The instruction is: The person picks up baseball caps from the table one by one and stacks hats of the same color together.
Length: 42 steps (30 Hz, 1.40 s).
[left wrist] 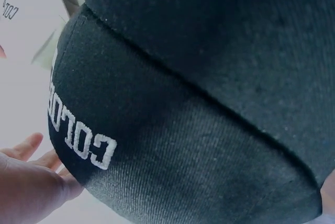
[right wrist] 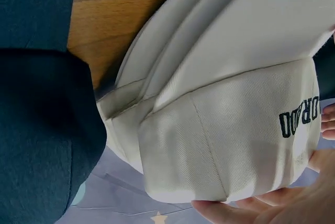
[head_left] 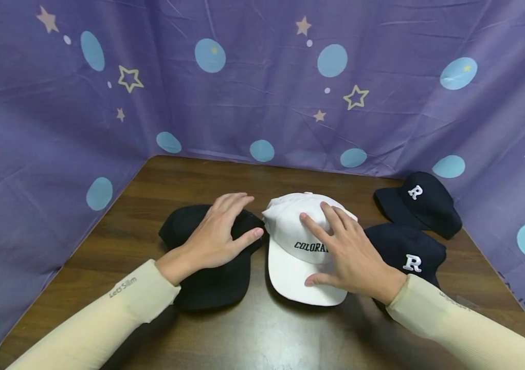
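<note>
A stack of white caps (head_left: 285,277), with dark "COLORADO" lettering, stands mid-table; in the right wrist view several brims (right wrist: 172,41) lie nested. Over it my right hand (head_left: 347,252) spreads its fingers across the crown, thumb above the brim. In the right wrist view its fingers (right wrist: 261,205) lie along the crown's edge. To the left, a black cap (head_left: 216,282) sits brim toward me. Across its crown reaches my left hand (head_left: 213,234), fingers extended, thumb pointing right. The left wrist view shows white lettering on a dark cap (left wrist: 172,124) close up, beside the hand.
Right of the white stack lies a navy cap (head_left: 387,244) with a white "R", partly hidden by my right arm. Behind it another navy "R" cap (head_left: 431,203) rests near the table's back right corner. A purple curtain (head_left: 262,103) surrounds the wooden table (head_left: 225,339).
</note>
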### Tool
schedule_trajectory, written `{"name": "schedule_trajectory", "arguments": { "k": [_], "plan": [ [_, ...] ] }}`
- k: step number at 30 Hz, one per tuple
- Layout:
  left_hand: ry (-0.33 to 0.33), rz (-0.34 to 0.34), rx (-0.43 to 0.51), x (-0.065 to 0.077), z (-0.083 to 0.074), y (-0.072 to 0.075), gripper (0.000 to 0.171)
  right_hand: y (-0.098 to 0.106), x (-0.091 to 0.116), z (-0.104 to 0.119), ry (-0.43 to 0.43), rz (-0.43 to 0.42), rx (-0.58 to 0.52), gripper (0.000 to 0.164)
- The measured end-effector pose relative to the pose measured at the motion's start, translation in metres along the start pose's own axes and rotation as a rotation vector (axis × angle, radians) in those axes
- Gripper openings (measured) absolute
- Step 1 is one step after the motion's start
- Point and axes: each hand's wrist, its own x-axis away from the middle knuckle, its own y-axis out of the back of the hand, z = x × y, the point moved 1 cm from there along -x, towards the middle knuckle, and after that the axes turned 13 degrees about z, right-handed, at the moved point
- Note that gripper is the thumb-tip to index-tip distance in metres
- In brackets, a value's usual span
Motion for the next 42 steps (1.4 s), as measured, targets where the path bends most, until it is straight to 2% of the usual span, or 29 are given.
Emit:
{"name": "schedule_trajectory", "arguments": {
  "k": [13,18,22,28,32,37,42],
  "plan": [
    [-0.005,0.008,0.001,-0.001,-0.002,-0.001,0.072,0.002,0.000,-0.002,-0.011,-0.025,-0.016,0.121],
    [0.001,0.008,-0.004,-0.001,0.000,-0.002,0.072,0.005,0.004,-0.004,-0.021,-0.070,-0.061,0.122],
    [0.001,0.011,-0.009,0.000,0.001,-0.002,0.072,0.010,0.007,-0.011,-0.032,-0.125,-0.105,0.112],
    [-0.004,0.005,-0.012,-0.001,0.002,-0.001,0.072,0.019,0.017,-0.042,-0.110,-0.194,-0.216,0.077],
    [0.000,0.009,-0.009,-0.001,0.002,-0.001,0.072,0.024,0.026,-0.072,-0.200,-0.193,-0.285,0.063],
    [0.009,0.021,-0.005,-0.001,0.004,-0.002,0.072,0.027,0.042,-0.108,-0.355,-0.097,-0.376,0.056],
    [0.016,0.033,-0.008,0.000,0.005,-0.002,0.072,0.028,0.057,-0.142,-0.491,0.029,-0.429,0.060]
  ]
}}
